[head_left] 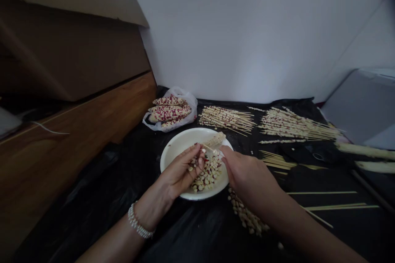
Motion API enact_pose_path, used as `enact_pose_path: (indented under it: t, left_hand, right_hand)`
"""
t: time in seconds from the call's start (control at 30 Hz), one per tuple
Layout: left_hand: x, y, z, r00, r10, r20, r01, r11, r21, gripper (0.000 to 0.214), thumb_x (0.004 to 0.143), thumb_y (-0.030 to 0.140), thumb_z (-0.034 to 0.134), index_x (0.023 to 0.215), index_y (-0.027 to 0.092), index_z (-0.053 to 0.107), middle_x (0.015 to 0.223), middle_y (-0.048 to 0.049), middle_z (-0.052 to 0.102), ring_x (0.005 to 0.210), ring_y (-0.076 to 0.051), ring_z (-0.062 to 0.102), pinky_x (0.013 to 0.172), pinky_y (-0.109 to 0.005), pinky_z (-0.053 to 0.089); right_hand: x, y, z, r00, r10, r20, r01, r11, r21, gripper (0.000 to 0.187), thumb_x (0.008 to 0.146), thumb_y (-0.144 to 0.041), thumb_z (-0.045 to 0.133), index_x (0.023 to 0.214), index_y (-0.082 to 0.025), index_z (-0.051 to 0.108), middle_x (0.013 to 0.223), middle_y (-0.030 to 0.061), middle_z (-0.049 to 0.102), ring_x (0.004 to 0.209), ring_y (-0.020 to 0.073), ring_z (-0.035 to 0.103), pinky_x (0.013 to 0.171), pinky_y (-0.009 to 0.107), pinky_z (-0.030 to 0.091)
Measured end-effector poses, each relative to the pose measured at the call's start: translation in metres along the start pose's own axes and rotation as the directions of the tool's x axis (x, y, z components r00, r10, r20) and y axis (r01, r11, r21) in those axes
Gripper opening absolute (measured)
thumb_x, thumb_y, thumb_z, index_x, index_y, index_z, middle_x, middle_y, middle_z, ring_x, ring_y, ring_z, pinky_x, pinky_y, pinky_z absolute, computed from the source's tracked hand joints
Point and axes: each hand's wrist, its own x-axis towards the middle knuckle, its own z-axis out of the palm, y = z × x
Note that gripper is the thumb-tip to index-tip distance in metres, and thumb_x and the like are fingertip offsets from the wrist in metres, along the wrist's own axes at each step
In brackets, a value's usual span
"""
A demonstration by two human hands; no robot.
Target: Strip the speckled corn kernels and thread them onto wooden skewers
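My left hand is over a white bowl, its fingers curled round a few corn kernels. Thumb and forefinger are at the tip of a thin wooden skewer. My right hand closes on the skewer's other end, where pale kernels are threaded near the fingers. Below both hands, loose white and dark red kernels lie in the bowl. A pale corn cob rests against its far right side.
A plastic bag of speckled corn cobs stands behind the bowl. Threaded skewers lie in two piles near the wall. Bare skewers and more kernels are at right on black plastic sheeting. A cardboard box rises left.
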Motion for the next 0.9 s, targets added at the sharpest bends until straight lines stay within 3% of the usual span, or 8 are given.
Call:
enact_pose_path:
  t: [0.1, 0.17, 0.3, 0.4, 0.67, 0.8, 0.9]
  left_hand:
    - [-0.001, 0.0, 0.0, 0.999, -0.034, -0.01, 0.033, 0.999, -0.025, 0.018, 0.079, 0.004, 0.06, 0.096, 0.008, 0.063, 0.086, -0.0095, 0.066, 0.076, -0.014, 0.066, 0.066, -0.019, 0.056]
    - [0.0, 0.001, -0.001, 0.999, -0.053, -0.011, 0.052, 0.996, -0.065, 0.032, 0.075, -0.006, 0.05, 0.103, 0.006, 0.061, 0.094, -0.0121, 0.067, 0.088, -0.019, 0.067, 0.077, -0.025, 0.056]
    - [0.005, 0.001, -0.009, 0.988, -0.073, 0.138, 0.083, 0.994, -0.066, 0.07, 0.055, -0.019, 0.031, 0.117, 0.005, 0.054, 0.11, -0.0154, 0.064, 0.108, -0.023, 0.062, 0.094, -0.032, 0.05]
    - [0.008, 0.0, -0.013, 0.986, -0.075, 0.152, 0.081, 0.996, -0.035, 0.065, 0.062, -0.019, 0.034, 0.12, 0.005, 0.053, 0.11, -0.0158, 0.065, 0.109, -0.023, 0.062, 0.095, -0.03, 0.05]
    - [0.004, 0.001, -0.005, 0.998, -0.041, 0.039, 0.043, 0.998, -0.049, 0.027, 0.082, -0.003, 0.049, 0.105, 0.005, 0.061, 0.09, -0.0123, 0.068, 0.084, -0.018, 0.069, 0.075, -0.024, 0.058]
    - [0.001, 0.004, -0.006, 0.972, -0.155, 0.177, 0.163, 0.986, -0.035, 0.012, 0.087, 0.01, 0.053, 0.095, 0.009, 0.061, 0.067, -0.0011, 0.057, 0.052, -0.005, 0.056, 0.047, -0.012, 0.047]
    - [0.001, 0.007, -0.008, 0.941, -0.205, 0.271, 0.229, 0.972, -0.061, 0.015, 0.092, 0.018, 0.046, 0.094, 0.011, 0.059, 0.059, 0.0039, 0.044, 0.042, -0.003, 0.043, 0.036, -0.011, 0.033]
  right_hand:
    - [0.0, -0.001, -0.001, 1.0, 0.003, 0.006, -0.003, 1.0, 0.007, 0.027, 0.082, -0.007, 0.036, 0.1, -0.018, 0.053, 0.08, 0.0047, 0.066, 0.063, 0.0149, 0.06, 0.05, 0.027, 0.026]
    - [0.001, 0.0, 0.0, 1.0, 0.002, -0.013, -0.002, 1.0, 0.015, 0.027, 0.082, -0.008, 0.036, 0.101, -0.018, 0.053, 0.082, 0.0051, 0.066, 0.065, 0.0158, 0.061, 0.05, 0.027, 0.026]
    - [0.001, 0.002, 0.002, 0.999, -0.006, -0.044, 0.006, 1.0, 0.008, 0.027, 0.082, -0.009, 0.035, 0.1, -0.017, 0.053, 0.08, 0.0056, 0.065, 0.063, 0.0164, 0.06, 0.049, 0.028, 0.026]
    - [0.0, 0.003, 0.004, 0.997, -0.034, -0.068, 0.035, 0.999, 0.015, 0.029, 0.082, -0.009, 0.034, 0.101, -0.016, 0.054, 0.08, 0.0068, 0.066, 0.063, 0.0162, 0.059, 0.049, 0.028, 0.026]
    - [-0.001, 0.0, -0.001, 0.996, -0.043, -0.079, 0.046, 0.998, 0.038, 0.03, 0.081, -0.008, 0.033, 0.1, -0.016, 0.054, 0.08, 0.0071, 0.066, 0.063, 0.0154, 0.06, 0.049, 0.028, 0.028]
    - [0.0, -0.001, 0.0, 0.998, -0.028, -0.055, 0.029, 0.999, 0.016, 0.031, 0.081, -0.007, 0.034, 0.102, -0.017, 0.054, 0.08, 0.006, 0.066, 0.063, 0.016, 0.06, 0.049, 0.028, 0.026]
    - [0.0, -0.001, 0.0, 1.0, -0.015, -0.027, 0.015, 1.0, -0.011, 0.032, 0.082, -0.007, 0.035, 0.106, -0.017, 0.053, 0.082, 0.0057, 0.066, 0.064, 0.0167, 0.061, 0.049, 0.028, 0.026]
